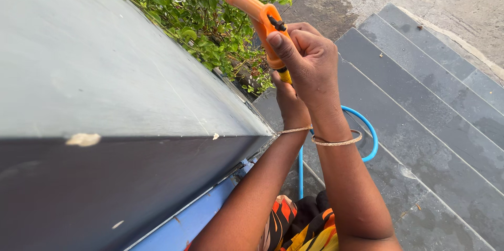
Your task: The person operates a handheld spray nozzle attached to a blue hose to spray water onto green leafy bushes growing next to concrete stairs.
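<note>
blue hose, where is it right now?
Head view, right of centre: the blue hose loops behind both wrists, below the orange spray nozzle, above the grey steps.

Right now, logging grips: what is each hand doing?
Right hand: closed around the orange spray nozzle.
Left hand: mostly hidden behind the right, at the nozzle's lower end; grip cannot be told.

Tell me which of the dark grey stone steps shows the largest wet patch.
The top dark grey stone step, the widest one, directly under the blue hose; its surface is darkened and glistening, while the lower steps look mostly dry.
</note>
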